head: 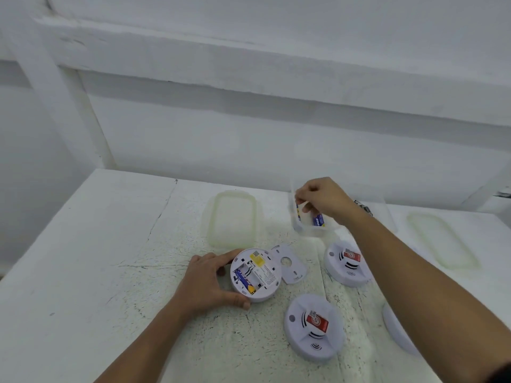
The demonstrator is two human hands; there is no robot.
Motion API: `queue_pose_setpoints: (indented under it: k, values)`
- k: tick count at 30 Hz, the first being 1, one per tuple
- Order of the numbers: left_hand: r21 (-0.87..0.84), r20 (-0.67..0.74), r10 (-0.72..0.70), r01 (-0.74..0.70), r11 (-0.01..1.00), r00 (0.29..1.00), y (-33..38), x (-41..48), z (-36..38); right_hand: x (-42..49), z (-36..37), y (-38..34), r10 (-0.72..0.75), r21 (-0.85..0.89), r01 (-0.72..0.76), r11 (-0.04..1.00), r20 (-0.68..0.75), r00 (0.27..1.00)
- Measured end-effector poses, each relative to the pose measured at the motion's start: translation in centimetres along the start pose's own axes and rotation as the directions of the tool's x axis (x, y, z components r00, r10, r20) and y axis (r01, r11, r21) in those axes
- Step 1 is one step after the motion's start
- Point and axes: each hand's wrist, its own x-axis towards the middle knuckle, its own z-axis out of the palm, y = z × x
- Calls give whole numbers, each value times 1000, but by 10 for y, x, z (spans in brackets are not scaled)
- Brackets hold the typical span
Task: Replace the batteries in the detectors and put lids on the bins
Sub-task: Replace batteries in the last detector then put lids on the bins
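White table edge [63, 233] well left of left hand [204, 283] gripping detector [257, 275]; right hand [323, 200] pinching battery [298, 212] in bin [309, 230].

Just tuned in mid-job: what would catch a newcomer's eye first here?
The left hand grips an open detector at the centre, with one battery in its bay and its backplate beside it. The right hand reaches into a clear bin of batteries at the back. Two closed detectors with red stickers lie front right, and two lids lie loose.
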Motion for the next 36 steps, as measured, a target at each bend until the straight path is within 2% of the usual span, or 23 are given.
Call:
queue_pose_setpoints:
  k: [2,5,13,17,20,23,25,27,29,33,36]
  values:
    - [-5,0,-2,2,1000,1000,0,0,0,18,-1,13,70,-142,-81,987,-84,994]
    - [-7,-6,-7,7,1000,1000,3,-1,-2,32,10,25,138,-428,-126,895,-4,990]
    - [7,-2,-21,21,1000,1000,4,-1,-2,34,29,27,143,-585,-87,806,50,988]
    - [18,0,-26,26,1000,1000,3,0,-1,33,29,33,74,-537,-35,843,50,996]
    - [14,-5,-20,20,1000,1000,5,-1,-2,32,26,36,74,-451,-52,891,31,997]
    - [14,-11,-10,10,1000,1000,7,-2,-3,31,18,33,124,-148,-135,980,-80,989]
    - [18,-10,1,-1,1000,1000,7,-2,-4,27,11,23,89,39,-83,996,-192,977]
    - [27,-11,10,-9,1000,1000,6,-1,-3,17,8,7,51,187,-7,982,-232,971]
    - [35,-11,18,-17,999,1000,4,0,-2,1,14,-9,5,256,39,966,-168,986]
    - [41,-12,26,-25,999,1000,3,1,-1,-39,44,-24,-79,282,54,958,77,994]
    - [45,-18,24,-23,999,1000,0,2,0,-56,71,-15,-97,133,74,988,173,980]
